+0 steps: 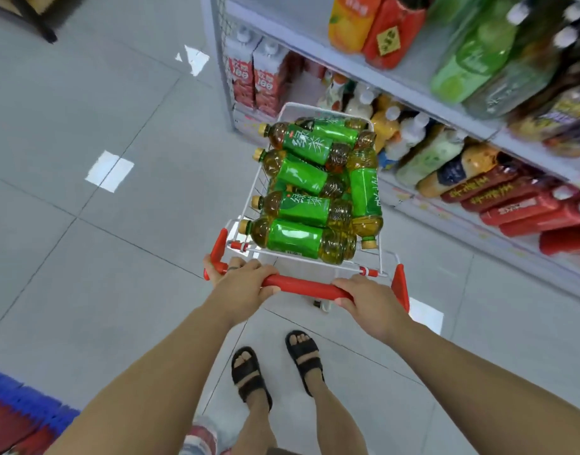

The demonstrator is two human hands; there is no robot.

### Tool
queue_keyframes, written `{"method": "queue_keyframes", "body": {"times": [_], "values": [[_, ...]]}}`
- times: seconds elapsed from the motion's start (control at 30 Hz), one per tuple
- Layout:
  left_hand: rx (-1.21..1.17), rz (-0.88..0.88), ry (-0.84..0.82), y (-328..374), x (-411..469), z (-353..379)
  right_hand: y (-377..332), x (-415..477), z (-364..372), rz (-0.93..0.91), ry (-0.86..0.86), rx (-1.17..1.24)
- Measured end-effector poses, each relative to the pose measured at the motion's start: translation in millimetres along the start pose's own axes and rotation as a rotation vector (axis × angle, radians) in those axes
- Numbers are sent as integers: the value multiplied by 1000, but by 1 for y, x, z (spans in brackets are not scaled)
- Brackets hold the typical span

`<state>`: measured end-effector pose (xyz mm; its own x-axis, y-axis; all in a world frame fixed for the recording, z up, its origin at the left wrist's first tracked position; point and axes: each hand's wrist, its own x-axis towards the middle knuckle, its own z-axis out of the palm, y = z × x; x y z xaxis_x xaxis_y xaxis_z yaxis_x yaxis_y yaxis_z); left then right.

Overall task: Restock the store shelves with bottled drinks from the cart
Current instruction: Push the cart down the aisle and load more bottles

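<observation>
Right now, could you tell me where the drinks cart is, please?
In the head view, the cart stands mid-frame, just left of the drink shelves; the left hand and right hand grip its red handle.

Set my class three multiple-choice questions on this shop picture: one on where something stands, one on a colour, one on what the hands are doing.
1. On which side of the small white wire cart does the grey metal shelf unit stand?
A. left
B. behind
C. right

2. What colour are the labels on the clear plastic tea bottles lying in the cart?
A. red
B. green
C. blue

3. What are the person's left hand and right hand doing?
A. both grip the red plastic handle bar
B. one lifts a bottle
C. both hang free

Answers:
1 C: the shelves run along the cart's right side.
2 B: every bottle in the cart wears a green wrap.
3 A: the fingers of both hands curl over the bar.
</observation>
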<state>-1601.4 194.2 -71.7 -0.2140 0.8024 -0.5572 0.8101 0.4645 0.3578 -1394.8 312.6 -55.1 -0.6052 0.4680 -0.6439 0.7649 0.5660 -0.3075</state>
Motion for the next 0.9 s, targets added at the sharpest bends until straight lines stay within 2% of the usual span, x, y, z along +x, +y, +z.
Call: {"method": "queue_keyframes", "body": {"times": [0.23,0.43,0.77,0.83,0.9], "values": [[231,104,-85,39,48,-24,28,0,-17,133,-6,74],[329,139,-164,66,83,-47,45,7,-34,190,1,82],[363,188,-390,93,122,-74,83,10,-65,156,-52,144],[326,175,-395,93,123,-74,88,10,-65,173,-49,146],[253,153,-352,93,123,-77,92,14,-67,231,-41,272]]}}
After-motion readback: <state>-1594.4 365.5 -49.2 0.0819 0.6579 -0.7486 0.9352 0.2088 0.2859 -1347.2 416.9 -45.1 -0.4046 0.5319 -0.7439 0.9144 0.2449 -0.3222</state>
